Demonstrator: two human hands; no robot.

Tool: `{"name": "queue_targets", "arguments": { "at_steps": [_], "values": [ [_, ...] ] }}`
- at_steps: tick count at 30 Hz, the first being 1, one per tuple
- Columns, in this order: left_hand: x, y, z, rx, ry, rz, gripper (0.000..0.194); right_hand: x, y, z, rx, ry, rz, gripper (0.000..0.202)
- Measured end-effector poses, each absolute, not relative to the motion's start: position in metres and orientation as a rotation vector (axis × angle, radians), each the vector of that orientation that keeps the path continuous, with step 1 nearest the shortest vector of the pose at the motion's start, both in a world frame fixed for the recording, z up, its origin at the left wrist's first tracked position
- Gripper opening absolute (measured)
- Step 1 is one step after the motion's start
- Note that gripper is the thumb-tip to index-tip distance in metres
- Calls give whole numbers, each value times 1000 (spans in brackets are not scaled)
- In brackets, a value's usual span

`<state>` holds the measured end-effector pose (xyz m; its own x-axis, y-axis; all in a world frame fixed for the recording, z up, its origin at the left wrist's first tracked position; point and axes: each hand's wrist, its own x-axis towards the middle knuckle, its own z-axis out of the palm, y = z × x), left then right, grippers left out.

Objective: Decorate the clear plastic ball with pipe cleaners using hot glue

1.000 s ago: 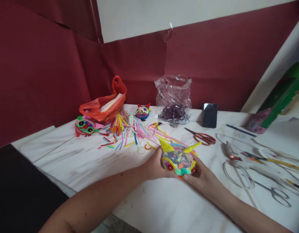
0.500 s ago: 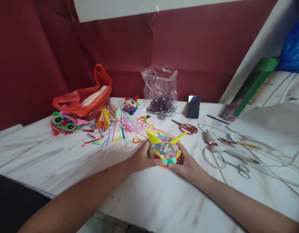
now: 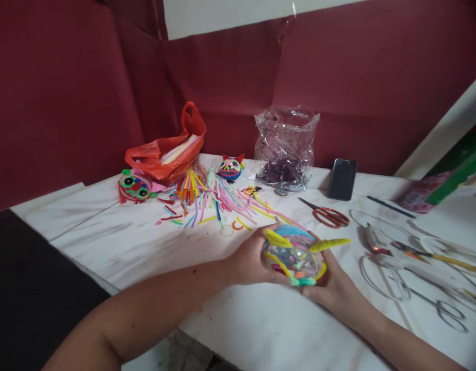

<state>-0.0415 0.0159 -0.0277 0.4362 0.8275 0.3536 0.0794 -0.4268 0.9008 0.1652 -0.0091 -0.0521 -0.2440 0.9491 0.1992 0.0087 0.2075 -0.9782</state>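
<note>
Between both hands is a clear round ball decorated with pipe cleaners (image 3: 295,256), with yellow ear shapes on top, a blue coil at its far side and yellow and green trim in front. My left hand (image 3: 251,259) is wrapped round its left side. My right hand (image 3: 334,281) grips it from the right, thumb at the lower front. The fingers behind the ball are hidden. Beyond it lie red-handled scissors (image 3: 328,216) and many loose coloured pipe cleaners (image 3: 218,193).
A red plastic bag (image 3: 171,159) and finished-looking animal heads, one striped red (image 3: 135,186) and one blue (image 3: 230,168), sit at the back left. A clear bag (image 3: 286,154) and a phone (image 3: 342,179) stand behind. Glue gun (image 3: 377,242), cables and metal scissors (image 3: 446,309) lie at right.
The view has swung left, so the scene sits further right. The ball appears larger and nearer, tilted so its blue coil shows more. Both hands keep their hold.
</note>
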Motion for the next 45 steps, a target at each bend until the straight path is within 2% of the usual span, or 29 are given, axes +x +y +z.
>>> {"name": "queue_targets", "arguments": {
  "at_steps": [8, 13, 17, 19, 23, 31, 35, 40, 45],
  "values": [
    [-38, 15, -28, 1835, 709, 1136, 95, 167, -13, -48, -1090, -1570, 1074, 72],
    [-39, 18, -33, 1826, 670, 1057, 80, 168, -8, -53, -1125, -1580, 1013, 64],
    [-40, 17, -39, 1783, 780, 1099, 102, 167, -9, -51, -1148, -1592, 974, 64],
    [-39, 17, -41, 1757, 797, 1103, 105, 167, -9, -50, -1149, -1579, 965, 63],
    [-40, 19, -41, 1694, 757, 1045, 86, 164, -8, -45, -1163, -1571, 1014, 68],
    [-39, 22, -29, 1630, 636, 1004, 79, 159, -8, -37, -1072, -1527, 1134, 73],
    [-39, 22, -28, 1659, 781, 1064, 85, 162, -4, -44, -1011, -1457, 1119, 76],
    [-41, 28, -33, 1725, 925, 1091, 72, 166, 3, -49, -1022, -1447, 1077, 73],
    [-42, 31, -34, 1747, 1006, 1112, 74, 164, 4, -48, -1005, -1478, 1062, 67]
  ]
}}
